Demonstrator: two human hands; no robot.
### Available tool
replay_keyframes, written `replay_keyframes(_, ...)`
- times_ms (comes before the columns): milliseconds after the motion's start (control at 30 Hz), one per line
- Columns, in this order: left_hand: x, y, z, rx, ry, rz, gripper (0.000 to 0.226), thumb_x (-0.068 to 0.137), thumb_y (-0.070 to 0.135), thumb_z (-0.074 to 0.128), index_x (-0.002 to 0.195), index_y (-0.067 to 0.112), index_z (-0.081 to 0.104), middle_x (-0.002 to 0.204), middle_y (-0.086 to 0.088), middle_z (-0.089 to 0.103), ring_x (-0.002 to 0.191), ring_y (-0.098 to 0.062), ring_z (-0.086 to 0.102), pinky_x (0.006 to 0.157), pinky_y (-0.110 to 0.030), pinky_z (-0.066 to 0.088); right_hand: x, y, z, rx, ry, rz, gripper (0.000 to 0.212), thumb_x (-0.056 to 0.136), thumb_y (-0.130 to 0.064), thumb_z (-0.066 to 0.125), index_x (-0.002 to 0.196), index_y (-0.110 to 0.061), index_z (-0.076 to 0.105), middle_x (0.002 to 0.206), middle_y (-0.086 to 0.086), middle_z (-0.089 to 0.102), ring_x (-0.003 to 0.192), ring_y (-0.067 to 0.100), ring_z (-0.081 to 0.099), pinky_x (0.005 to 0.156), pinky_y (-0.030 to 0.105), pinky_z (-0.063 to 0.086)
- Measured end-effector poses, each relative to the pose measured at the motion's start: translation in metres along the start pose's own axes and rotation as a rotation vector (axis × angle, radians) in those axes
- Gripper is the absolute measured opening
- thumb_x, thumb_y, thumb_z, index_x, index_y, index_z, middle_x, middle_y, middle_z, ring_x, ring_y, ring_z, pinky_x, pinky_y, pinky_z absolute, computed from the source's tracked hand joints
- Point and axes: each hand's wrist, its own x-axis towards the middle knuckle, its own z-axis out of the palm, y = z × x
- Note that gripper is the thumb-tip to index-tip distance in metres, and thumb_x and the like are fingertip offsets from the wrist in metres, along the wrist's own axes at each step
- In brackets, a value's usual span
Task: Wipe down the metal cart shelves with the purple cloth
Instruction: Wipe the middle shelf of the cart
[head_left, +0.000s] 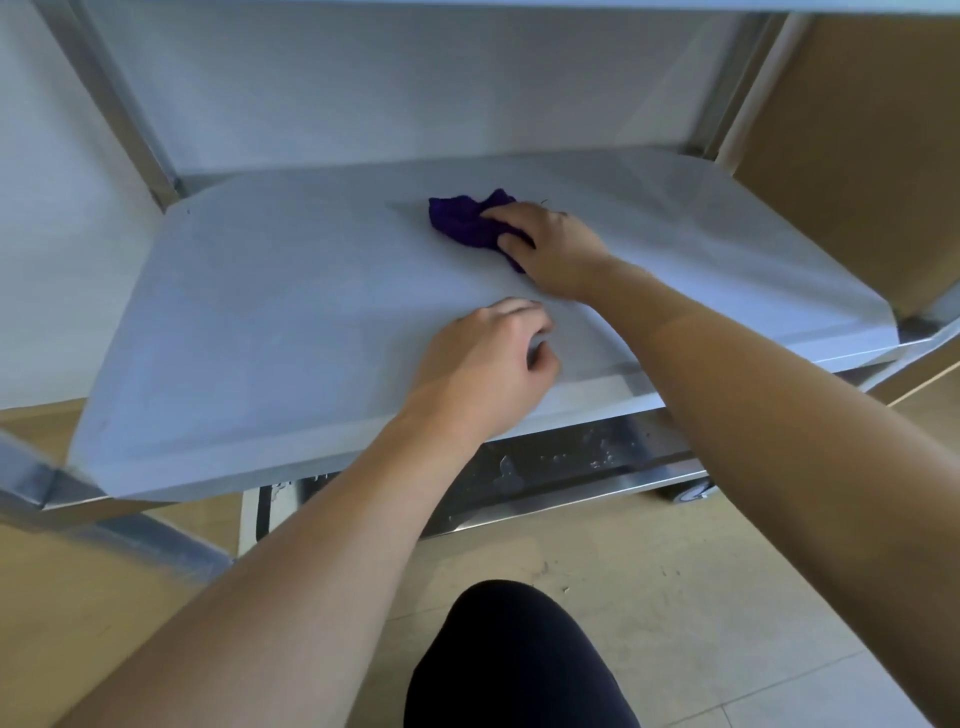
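Note:
The middle shelf (270, 322) of the metal cart fills the view, pale grey and flat. A crumpled purple cloth (462, 221) lies on it toward the back, right of centre. My right hand (550, 249) grips the cloth's right side and holds it down on the shelf. My left hand (488, 358) rests on the shelf near the front edge, its fingers curled and holding nothing.
Metal uprights (119, 104) stand at the cart's back corners. A lower shelf (561, 467) below shows water drops and a caster wheel (691, 491). My dark-clothed knee (519, 660) is in front, over a tan tiled floor. A brown panel (857, 156) stands at right.

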Motion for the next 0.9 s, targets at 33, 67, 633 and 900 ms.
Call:
replay_keyframes(33, 0.000, 0.000, 0.000, 0.000, 0.003, -0.006, 0.029, 0.088, 0.029, 0.052, 0.112, 0.023, 0.066, 0.126, 0.012, 0.061, 0.107, -0.018, 0.059, 0.090, -0.034, 0.049, -0.005, 0.002, -0.001, -0.009, 0.013, 0.023, 0.040, 0.100, -0.025, 0.042, 0.140, -0.026, 0.046, 0.144, -0.002, 0.048, 0.129, 0.023, 0.045, 0.103, 0.030, 0.034)
replay_keyframes(67, 0.000, 0.001, -0.001, 0.003, 0.005, -0.011, 0.028, 0.088, 0.028, 0.051, 0.111, 0.023, 0.066, 0.125, 0.012, 0.061, 0.106, -0.019, 0.059, 0.089, -0.035, 0.049, -0.010, 0.003, -0.002, -0.020, 0.030, 0.045, 0.040, 0.100, -0.025, 0.041, 0.140, -0.026, 0.046, 0.144, -0.001, 0.048, 0.129, 0.023, 0.046, 0.103, 0.031, 0.034)
replay_keyframes(633, -0.081, -0.087, -0.080, 0.136, 0.130, -0.134, 0.027, 0.088, 0.021, 0.056, 0.111, 0.023, 0.071, 0.129, 0.013, 0.062, 0.114, -0.011, 0.060, 0.094, -0.030, 0.048, -0.017, -0.008, -0.007, -0.022, 0.060, 0.163, 0.039, 0.100, -0.029, 0.041, 0.139, -0.028, 0.047, 0.139, 0.003, 0.052, 0.123, 0.029, 0.050, 0.093, 0.033, 0.040)
replay_keyframes(900, -0.080, -0.092, -0.064, 0.129, 0.221, -0.079, 0.026, 0.084, 0.017, 0.055, 0.104, 0.014, 0.072, 0.121, 0.002, 0.067, 0.108, -0.019, 0.064, 0.094, -0.032, 0.050, 0.040, -0.068, 0.024, -0.079, 0.019, 0.275, 0.043, 0.098, -0.022, 0.040, 0.141, -0.025, 0.045, 0.139, 0.016, 0.049, 0.121, 0.036, 0.050, 0.092, 0.036, 0.040)
